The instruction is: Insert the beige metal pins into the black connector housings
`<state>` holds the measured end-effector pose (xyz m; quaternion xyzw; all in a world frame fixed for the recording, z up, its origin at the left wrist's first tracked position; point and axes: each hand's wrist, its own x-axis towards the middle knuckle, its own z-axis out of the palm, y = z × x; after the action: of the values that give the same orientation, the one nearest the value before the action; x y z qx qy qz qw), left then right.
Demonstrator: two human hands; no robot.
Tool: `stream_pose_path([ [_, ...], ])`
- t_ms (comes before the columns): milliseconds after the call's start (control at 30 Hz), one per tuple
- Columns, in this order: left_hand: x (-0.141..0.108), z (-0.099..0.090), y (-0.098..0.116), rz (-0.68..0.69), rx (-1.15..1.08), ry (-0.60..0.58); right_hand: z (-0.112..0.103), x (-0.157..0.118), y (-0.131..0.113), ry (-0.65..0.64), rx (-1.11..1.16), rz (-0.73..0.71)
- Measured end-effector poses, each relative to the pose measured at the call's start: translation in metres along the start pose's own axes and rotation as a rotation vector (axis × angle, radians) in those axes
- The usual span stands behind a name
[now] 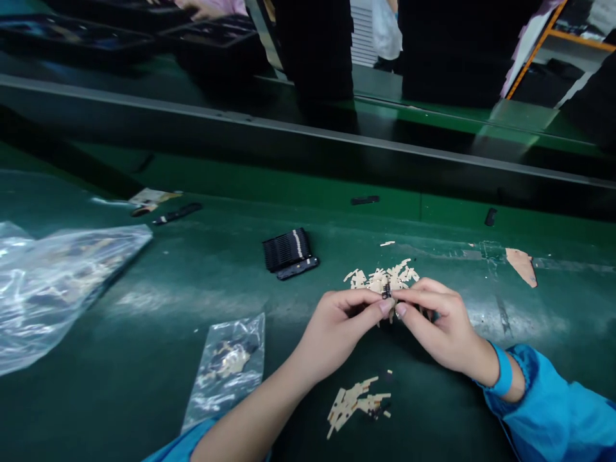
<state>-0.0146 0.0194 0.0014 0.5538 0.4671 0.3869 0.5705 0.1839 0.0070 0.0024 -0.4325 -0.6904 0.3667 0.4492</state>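
My left hand (339, 324) pinches a small black part (387, 290) between thumb and forefinger, and the top of the part pokes up past the fingertips. Close against it, my right hand (437, 321) has thumb and forefinger drawn together at the part's right side; what lies between those fingertips is too small to make out. Just behind both hands spreads a pile of small cream-coloured strips (378, 280). Left of that pile, a stack of thin black strips (283, 251) lies with one black strip (298, 268) along its front edge.
Nearer me is a second heap of cream pieces (353, 404). A small clear bag (231, 359) of parts lies by my left forearm, a larger clear bag (72, 276) at far left. A brown scrap (521, 266) lies right. A raised ledge (308, 128) crosses behind; another person's hand (205, 8) shows beyond.
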Motion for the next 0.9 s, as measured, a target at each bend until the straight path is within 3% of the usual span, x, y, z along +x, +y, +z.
stream_pose_path([
  [233,-0.0051,0.0047,0.0039,0.195,0.221,-0.049,-0.0035,0.0041,0.0013,0.042,0.076,0.194],
  [500,-0.0062,0.0064,0.0020,0.272,0.255,-0.117,-0.0055,0.0068,0.0027,0.002,0.179,0.338],
  [767,-0.0059,0.0063,0.0045,0.274,0.275,-0.116,-0.0061,0.0076,0.0066,-0.027,0.239,0.406],
  [900,-0.0037,0.0055,0.0040,0.148,0.235,-0.116,-0.0061,0.0075,0.0063,-0.001,0.246,0.384],
])
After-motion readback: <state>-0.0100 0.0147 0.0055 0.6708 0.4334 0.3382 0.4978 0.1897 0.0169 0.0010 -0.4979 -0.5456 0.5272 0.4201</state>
